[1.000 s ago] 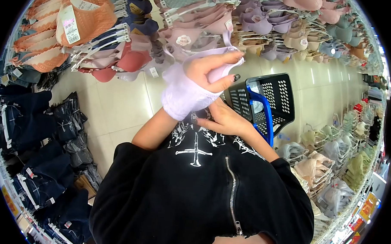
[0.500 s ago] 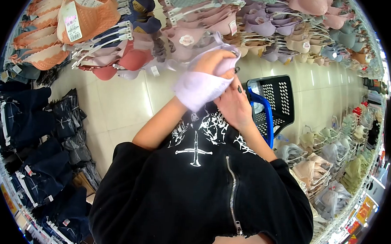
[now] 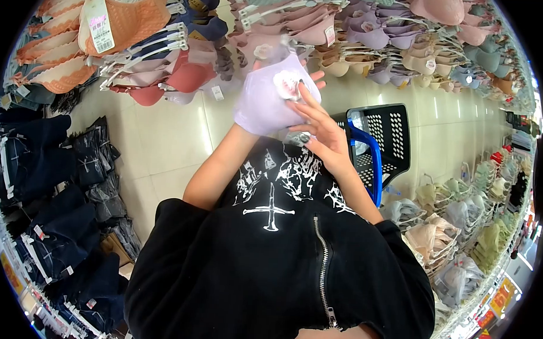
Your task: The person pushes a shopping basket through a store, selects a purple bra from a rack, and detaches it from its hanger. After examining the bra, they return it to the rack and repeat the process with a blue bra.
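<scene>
A lilac bra [image 3: 263, 98] with a round white-and-pink label [image 3: 288, 85] is held up in front of my chest. My left hand [image 3: 320, 79] is behind it, supporting it. The cup covers most of that hand, with fingertips showing past the bra's right edge. My right hand [image 3: 321, 128] is open in front, its fingers stretched out and spread. One of its fingertips, with a dark nail, lies at the label's lower right. The thumb is lower, near a clear strip-like piece [image 3: 298, 138] below the cup.
A black basket with a blue handle [image 3: 373, 155] stands to the right. Racks of hanging bras [image 3: 372, 32] run across the front, with an orange bra [image 3: 124, 21] at front left. Dark folded clothes [image 3: 33, 155] line the left; more hanging underwear [image 3: 433, 235] lines the right.
The lilac bra has turned from its inner side so the cup's labelled outside shows. My right hand has opened, fingers spreading over the label; my left hand is now mostly behind the cup.
</scene>
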Available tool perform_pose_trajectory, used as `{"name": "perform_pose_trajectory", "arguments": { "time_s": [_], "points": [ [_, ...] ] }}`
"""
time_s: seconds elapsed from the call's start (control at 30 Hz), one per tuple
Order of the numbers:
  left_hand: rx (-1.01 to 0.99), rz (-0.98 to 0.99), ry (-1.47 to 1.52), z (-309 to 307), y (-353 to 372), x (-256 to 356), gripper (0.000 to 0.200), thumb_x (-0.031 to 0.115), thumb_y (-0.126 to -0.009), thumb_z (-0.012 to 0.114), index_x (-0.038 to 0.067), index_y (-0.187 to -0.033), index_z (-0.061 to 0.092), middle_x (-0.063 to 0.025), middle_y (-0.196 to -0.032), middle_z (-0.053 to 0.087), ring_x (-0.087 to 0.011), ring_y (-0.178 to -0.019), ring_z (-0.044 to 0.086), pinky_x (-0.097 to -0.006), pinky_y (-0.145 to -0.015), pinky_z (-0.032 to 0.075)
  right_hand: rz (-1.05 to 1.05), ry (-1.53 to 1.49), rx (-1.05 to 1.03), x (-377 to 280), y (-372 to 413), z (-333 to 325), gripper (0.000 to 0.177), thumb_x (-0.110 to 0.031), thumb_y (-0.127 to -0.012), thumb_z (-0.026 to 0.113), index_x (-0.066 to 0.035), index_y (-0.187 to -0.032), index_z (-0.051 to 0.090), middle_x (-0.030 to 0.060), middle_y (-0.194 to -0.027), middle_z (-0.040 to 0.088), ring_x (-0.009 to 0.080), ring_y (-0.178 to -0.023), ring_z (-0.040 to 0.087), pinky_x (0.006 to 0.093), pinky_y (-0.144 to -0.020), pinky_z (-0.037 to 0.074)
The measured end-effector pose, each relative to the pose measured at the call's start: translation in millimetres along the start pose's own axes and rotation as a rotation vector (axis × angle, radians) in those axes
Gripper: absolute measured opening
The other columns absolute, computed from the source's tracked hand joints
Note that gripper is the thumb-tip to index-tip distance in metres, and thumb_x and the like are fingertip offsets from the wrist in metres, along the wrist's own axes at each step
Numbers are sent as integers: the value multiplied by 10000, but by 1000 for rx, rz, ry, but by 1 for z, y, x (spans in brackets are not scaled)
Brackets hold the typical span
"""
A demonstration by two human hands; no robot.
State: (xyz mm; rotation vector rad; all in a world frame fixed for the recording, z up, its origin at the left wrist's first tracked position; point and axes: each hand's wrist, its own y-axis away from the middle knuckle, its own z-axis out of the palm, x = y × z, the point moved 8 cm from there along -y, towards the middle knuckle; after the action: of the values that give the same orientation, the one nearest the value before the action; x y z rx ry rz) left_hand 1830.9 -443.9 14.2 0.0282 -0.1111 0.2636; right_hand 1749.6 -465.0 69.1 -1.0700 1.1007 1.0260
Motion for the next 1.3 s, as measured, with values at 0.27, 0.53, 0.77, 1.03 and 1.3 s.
{"name": "perform_pose_trajectory", "arguments": {
  "time_s": [0.27,0.53,0.77,1.03,1.3],
  "points": [
    [15,146,75,2,12,16,943,730,-722,316,70,-1370,132,-261,-1391,113,-378,-1298,121,-499,-1042,148,-56,-22,243,13,15,-33,269,-74,-810,481,44,-1041,557,206,-1049,571,285,-1040,527,366,-892,399],
    [-166,-103,28,55,26,-17,1108,795,-622,395,30,-1367,99,-282,-1385,98,-380,-1300,105,-474,-1039,164,197,193,512,81,22,-129,400,-55,-822,466,-13,-1218,434,138,-1188,495,232,-1060,506,300,-836,442],
    [-278,-452,-146,87,43,-51,1137,797,-628,362,-23,-1359,69,-269,-1386,133,-346,-1296,173,-395,-1061,88,614,-249,245,149,28,-92,453,-52,-792,515,-9,-1230,408,144,-1174,495,244,-1065,497,332,-876,430],
    [-315,-202,-162,63,21,-40,993,737,-718,332,21,-1367,106,-284,-1363,185,-365,-1256,259,-425,-1026,202,353,205,733,95,44,-150,158,-145,-839,515,0,-866,572,33,-743,572,98,-683,517,249,-614,454],
    [-61,4,-245,-5,-8,-18,552,430,-879,390,86,-1306,334,-240,-1257,398,-318,-1156,420,-411,-935,377,-119,649,1051,12,104,-227,106,-51,-789,571,9,-876,576,10,-723,533,74,-672,498,210,-612,403]
  ]
}}
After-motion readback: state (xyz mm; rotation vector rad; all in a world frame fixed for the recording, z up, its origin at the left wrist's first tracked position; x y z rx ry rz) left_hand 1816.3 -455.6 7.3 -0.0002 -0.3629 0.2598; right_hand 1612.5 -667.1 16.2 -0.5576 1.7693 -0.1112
